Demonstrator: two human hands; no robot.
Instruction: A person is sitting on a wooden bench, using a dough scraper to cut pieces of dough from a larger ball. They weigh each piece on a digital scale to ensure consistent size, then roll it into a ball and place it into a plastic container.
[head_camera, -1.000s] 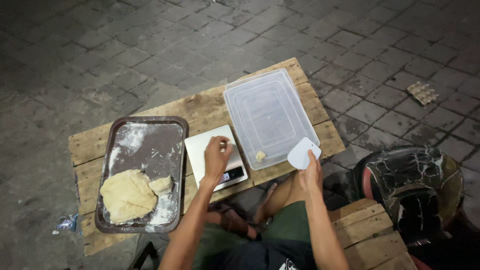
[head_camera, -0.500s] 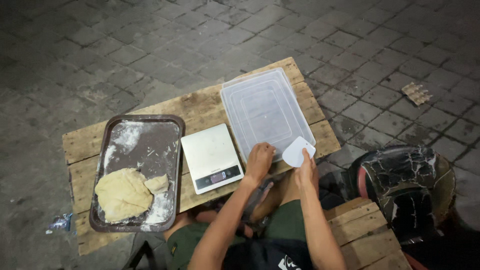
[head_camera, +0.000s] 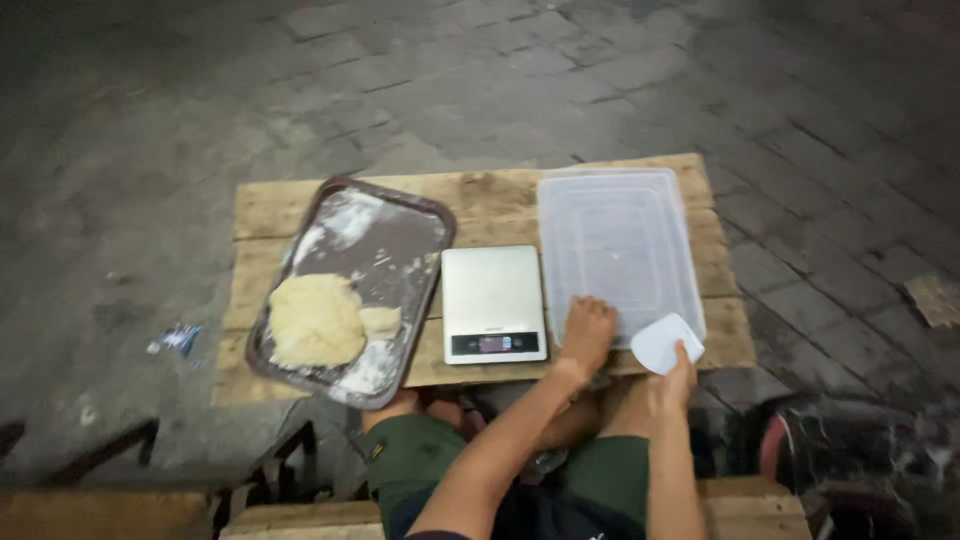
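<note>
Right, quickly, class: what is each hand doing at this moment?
Left hand: fingers curled down on the clear plastic container, grip contents cannot be told.
Right hand: closed on the white scraper.

Your single head camera looks steeply down from above and behind your hands, moderately far; the wooden table (head_camera: 480, 205) spreads just beyond your fingers (head_camera: 590, 315), pavement farther out.

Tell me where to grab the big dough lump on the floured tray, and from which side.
Probably from above, fingers cupped round the outer edge of the dough lump. It lies low and flat in the near end of the metal tray, whose raised rim blocks a sideways approach. The small dough piece touches its right side, so close on the left and far edges. Both hands are elsewhere.
</note>
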